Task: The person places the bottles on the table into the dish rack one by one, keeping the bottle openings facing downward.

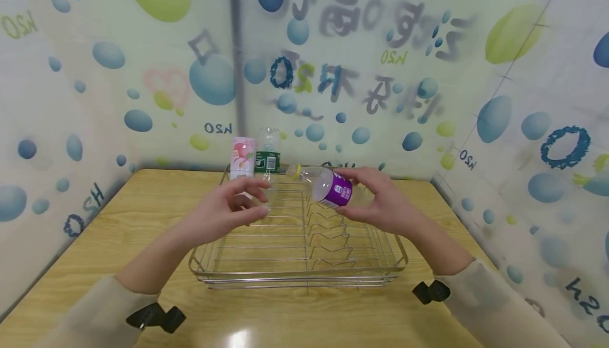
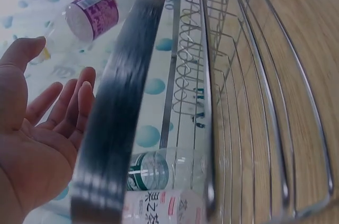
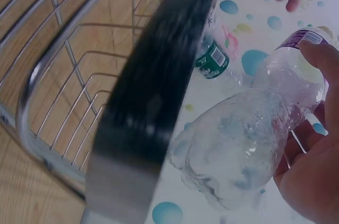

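Note:
A clear plastic bottle (image 1: 334, 189) with a purple label tilts above the wire rack (image 1: 295, 272), its yellow-ringed neck toward the left. My right hand (image 1: 380, 200) grips it around the label and lower body. In the right wrist view the clear base of the bottle (image 3: 233, 144) sticks out past the palm. My left hand (image 1: 233, 208) hovers over the rack's left side, fingers loosely bent, apart from the bottle neck and holding nothing. Behind it, a bottle with a pink peach label (image 1: 243, 155) and a green-labelled clear bottle (image 1: 268, 162) stand side by side at the rack's back left.
The rack stands on a wooden table (image 1: 157, 200), with wavy wire dividers (image 1: 330, 237) to the right of its middle. Curtains (image 1: 333, 46) printed with blue and green dots close in the back and both sides.

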Demonstrator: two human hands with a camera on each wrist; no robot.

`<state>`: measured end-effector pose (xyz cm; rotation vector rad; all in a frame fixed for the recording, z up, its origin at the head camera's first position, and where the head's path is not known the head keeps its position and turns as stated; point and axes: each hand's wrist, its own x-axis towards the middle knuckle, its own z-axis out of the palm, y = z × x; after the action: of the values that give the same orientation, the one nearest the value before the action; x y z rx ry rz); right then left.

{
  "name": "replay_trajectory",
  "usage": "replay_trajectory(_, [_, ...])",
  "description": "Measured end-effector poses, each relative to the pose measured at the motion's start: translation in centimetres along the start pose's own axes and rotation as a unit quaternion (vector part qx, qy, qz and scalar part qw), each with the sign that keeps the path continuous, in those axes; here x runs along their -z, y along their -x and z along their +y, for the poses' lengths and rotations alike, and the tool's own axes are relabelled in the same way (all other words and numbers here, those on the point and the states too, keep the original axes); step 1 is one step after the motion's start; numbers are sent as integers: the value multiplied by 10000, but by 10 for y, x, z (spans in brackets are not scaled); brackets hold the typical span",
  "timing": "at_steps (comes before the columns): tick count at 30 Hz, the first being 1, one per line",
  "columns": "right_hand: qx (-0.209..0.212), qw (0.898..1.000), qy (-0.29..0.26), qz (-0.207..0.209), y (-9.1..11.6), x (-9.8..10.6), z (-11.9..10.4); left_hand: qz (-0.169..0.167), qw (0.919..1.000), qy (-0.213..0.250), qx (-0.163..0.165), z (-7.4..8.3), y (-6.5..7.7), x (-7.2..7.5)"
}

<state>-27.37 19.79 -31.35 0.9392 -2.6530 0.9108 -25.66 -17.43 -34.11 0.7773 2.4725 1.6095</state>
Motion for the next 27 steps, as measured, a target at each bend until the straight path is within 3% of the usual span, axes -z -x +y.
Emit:
replay_trajectory(6, [257,9994,-68,-219,-1,-10,-7,-217,9995,222,95,7,-17,-13])
replay_trajectory(13, [814,9954,347,-369,-3,-21,-10,-396,9990,162,148,14,-26,-27])
replay_trajectory(22, [698,9948,509,-547,-3,-23,-15,-207,9982,-559,74,12,-27,-36])
replay_trajectory(27, [647,9948,453,-648,-3,-24,-17,-209,9986,-481,114,11,-24,-37])
